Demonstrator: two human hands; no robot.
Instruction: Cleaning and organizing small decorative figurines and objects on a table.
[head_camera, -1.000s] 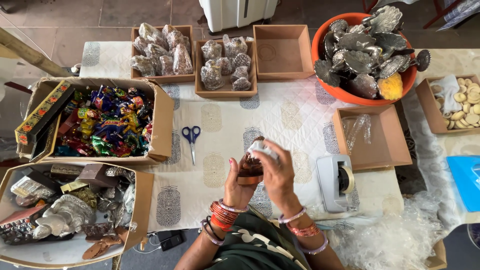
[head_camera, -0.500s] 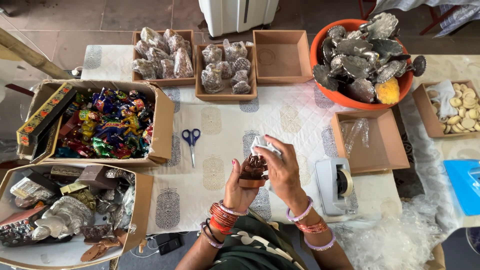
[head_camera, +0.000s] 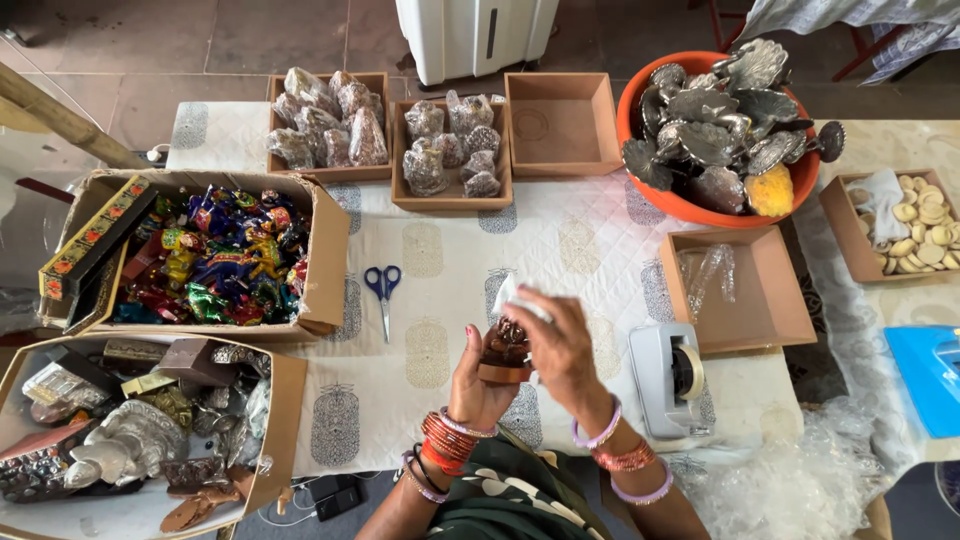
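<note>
1. Over the near edge of the table (head_camera: 600, 250), right in front of the person, sits a small brown figurine (head_camera: 503, 350). It is held up in the air, not resting on the cloth.
2. The left hand (head_camera: 478, 382) holds it from below, fingers closed around its base. The right hand (head_camera: 562, 352) is pressed on its side with a bit of clear wrap (head_camera: 512, 296), fingers curled over it.
3. The figurine looks hard and stiff, and I think it is a bit heavy for its size. It has small carved bits on top that could chip, so the flat base looks like the best place to hold it. The wrap looks thin, soft and slippery.
4. Just beside the right hand is a grey tape holder (head_camera: 668, 378). To the left, blue scissors (head_camera: 383, 296) lie flat on the cloth.
5. A brown tray (head_camera: 775, 300) near the tape has only clear bags in it.
6. At the far side, two wooden trays (head_camera: 385, 120) hold wrapped lumps, and a third tray (head_camera: 560, 125) has nothing in it.
7. An orange bowl (head_camera: 690, 208) is piled with grey metal pieces.
8. On the left, a cardboard box (head_camera: 330, 250) is full of bright shiny figures. A lower box (head_camera: 280, 420) holds mixed brown and silver things.
</note>
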